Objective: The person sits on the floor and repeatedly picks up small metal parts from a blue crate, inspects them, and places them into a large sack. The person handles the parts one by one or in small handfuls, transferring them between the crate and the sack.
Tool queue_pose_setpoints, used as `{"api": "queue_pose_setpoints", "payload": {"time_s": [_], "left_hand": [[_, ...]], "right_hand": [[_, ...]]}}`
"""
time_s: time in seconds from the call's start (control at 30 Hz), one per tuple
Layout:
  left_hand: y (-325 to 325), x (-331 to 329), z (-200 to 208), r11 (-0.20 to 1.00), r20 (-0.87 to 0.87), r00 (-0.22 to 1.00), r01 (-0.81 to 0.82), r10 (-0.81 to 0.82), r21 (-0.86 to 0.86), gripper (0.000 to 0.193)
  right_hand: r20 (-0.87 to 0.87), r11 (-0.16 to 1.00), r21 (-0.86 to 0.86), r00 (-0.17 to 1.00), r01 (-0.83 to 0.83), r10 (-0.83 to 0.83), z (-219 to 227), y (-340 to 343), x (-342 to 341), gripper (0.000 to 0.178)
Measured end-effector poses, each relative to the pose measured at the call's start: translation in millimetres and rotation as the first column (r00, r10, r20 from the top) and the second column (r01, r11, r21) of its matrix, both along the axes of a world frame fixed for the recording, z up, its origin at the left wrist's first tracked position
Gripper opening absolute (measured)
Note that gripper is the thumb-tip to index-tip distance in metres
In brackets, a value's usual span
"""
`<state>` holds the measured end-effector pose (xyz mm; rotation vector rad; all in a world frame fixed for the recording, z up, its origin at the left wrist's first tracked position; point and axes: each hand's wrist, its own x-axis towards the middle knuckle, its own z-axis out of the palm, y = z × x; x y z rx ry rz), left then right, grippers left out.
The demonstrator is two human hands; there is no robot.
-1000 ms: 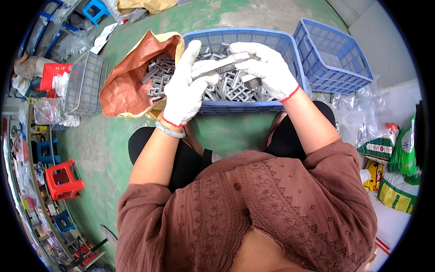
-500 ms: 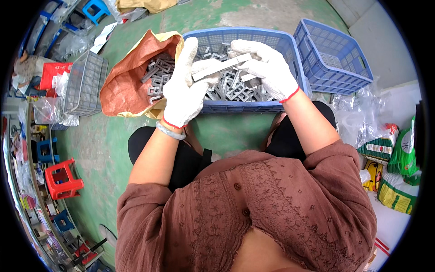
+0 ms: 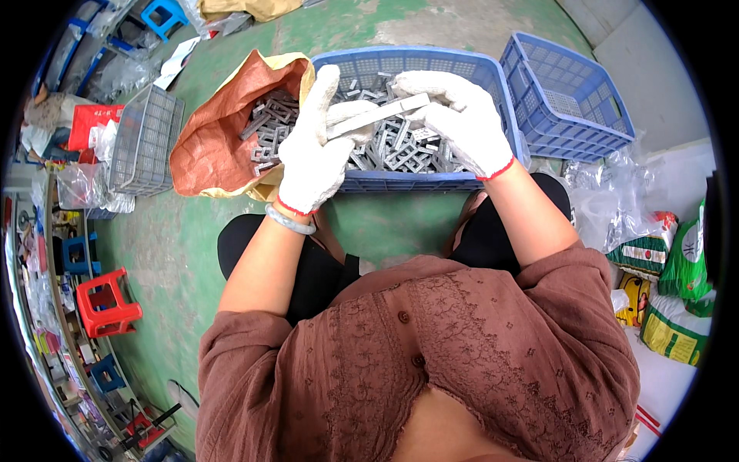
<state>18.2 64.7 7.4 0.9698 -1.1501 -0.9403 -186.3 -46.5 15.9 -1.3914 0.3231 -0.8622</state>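
Both my hands wear white knitted gloves with red cuffs. A slim, light grey metal bar (image 3: 376, 117) slants between them above a blue crate (image 3: 431, 183). My left hand (image 3: 312, 150) is closed on the bar's lower left end, its thumb pointing up. At the upper right end, my right hand (image 3: 469, 123) is curled with its fingers against the bar. Below lie many grey metal pieces (image 3: 400, 150) with slots, heaped in the crate. More such pieces (image 3: 271, 138) fill the mouth of an orange-lined woven sack (image 3: 212, 138), left of the crate.
Another blue crate (image 3: 570, 138) stands to the right, by clear plastic bags (image 3: 608, 200) and green-and-white sacks (image 3: 677, 323). On the left are a grey basket (image 3: 142, 142), a red stool (image 3: 108, 302) and cluttered shelving (image 3: 58, 308). My knees flank the green floor before the crate.
My right hand has shifted slightly right and down. The bar has turned a little and its face looks brighter. A dark block-like shape under my right hand no longer shows. My left hand is nearly still.
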Motion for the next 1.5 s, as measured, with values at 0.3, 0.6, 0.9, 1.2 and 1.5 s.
{"api": "queue_pose_setpoints", "payload": {"time_s": [0.3,0.6,0.9,1.2,1.5], "left_hand": [[0.5,1.4,-1.1,0.998,-0.087,0.995,0.045,-0.041,0.042,0.081],[16.2,-31.6,9.9,0.982,0.189,0.982,-0.058,0.024,0.178,0.066],[21.9,-43.4,-2.9,0.988,0.537,0.831,-0.145,0.149,-0.049,0.071],[23.1,-49.9,-4.3,0.958,0.672,0.684,-0.173,0.283,-0.227,0.072],[22.2,-54.4,-7.6,0.935,0.655,0.675,-0.175,0.341,-0.307,0.067]], "right_hand": [[-0.034,0.999,-0.038,0.999,0.019,-0.02,4.4,1.7,-0.1,0.039],[0.05,0.994,0.11,0.999,0.004,-0.01,-2.8,-2.9,1.8,0.044],[0.073,0.999,0.048,0.997,-0.011,0.007,-9.0,-5.3,3.1,0.04],[0.104,0.998,0.034,0.993,-0.061,0.057,-13.2,-6.1,3.5,0.044],[0.055,0.999,0.012,0.997,-0.047,0.046,-13.4,-7.3,4.6,0.045]]}}
